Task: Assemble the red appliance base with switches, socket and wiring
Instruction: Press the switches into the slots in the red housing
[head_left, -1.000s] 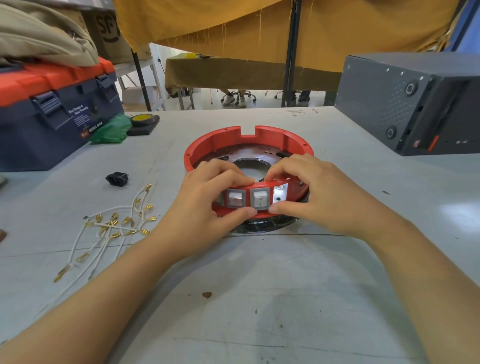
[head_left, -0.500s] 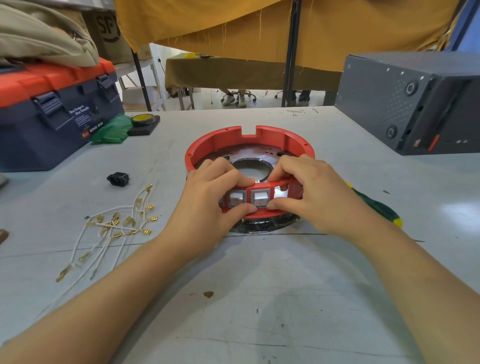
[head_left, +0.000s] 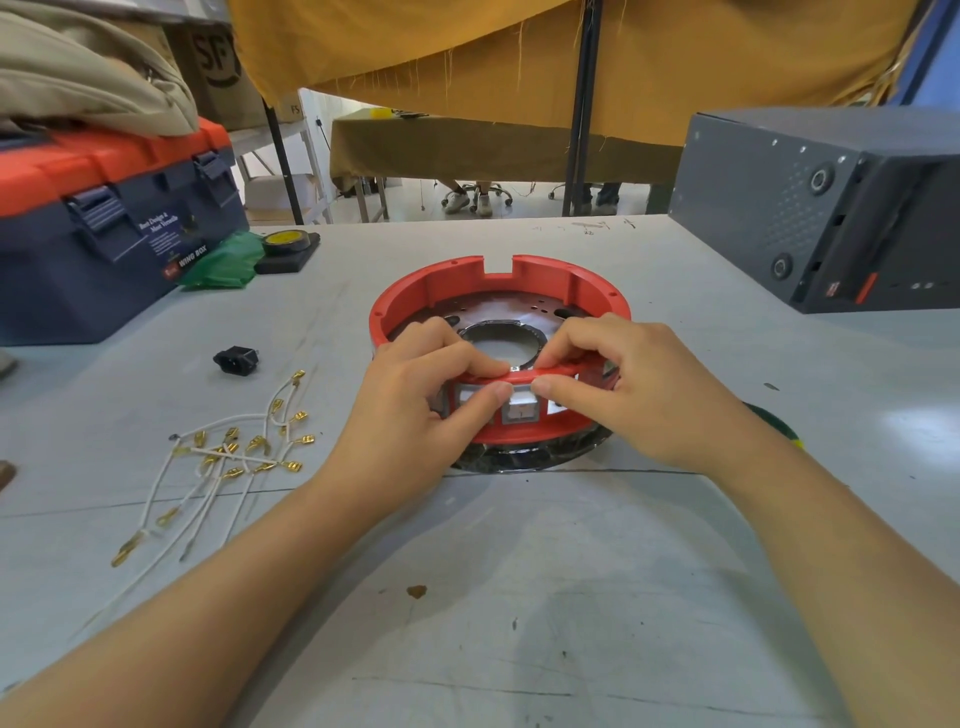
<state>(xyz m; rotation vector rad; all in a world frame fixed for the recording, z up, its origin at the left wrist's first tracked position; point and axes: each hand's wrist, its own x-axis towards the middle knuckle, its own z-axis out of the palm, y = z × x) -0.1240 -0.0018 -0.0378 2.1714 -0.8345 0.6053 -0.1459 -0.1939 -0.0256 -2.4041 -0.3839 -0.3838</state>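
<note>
Gripping the near wall of the red base (head_left: 498, 280), both hands pinch its rim from either side of the switch panel.

Left hand (head_left: 415, 410): fingers curled over the rim top, thumb pressed against the outer wall across the left switch (head_left: 470, 400); a narrow pinch with the wall between thumb and fingers.

Right hand (head_left: 644, 395): fingers hooked over the rim, thumb tip on the outer wall just beside the middle switch (head_left: 519, 410); also a narrow pinch on the wall. The two thumb tips nearly meet above that switch.

Base: a red ring, open side up, resting on the grey table (head_left: 519, 597) at centre, with a dark metal plate and a round hole inside. A notch is cut in its far wall. Its near wall sits directly between the hands; a black band shows under it.

Socket (head_left: 236, 359): black, loose on the table, left of the base and well apart from the hands.

Wires (head_left: 228, 457): white leads with brass terminals, in a loose heap left of the left forearm, nearer than the socket.

Toolbox (head_left: 104, 234): blue with red lid, far left; label reads "WING BOX", the smaller print too blurred to read. A cardboard box (head_left: 218, 62) behind it shows "SF".

Grey case (head_left: 810, 208): far right, no legible writing.

Tape roll (head_left: 283, 241): beside the toolbox, on a black block.
</note>
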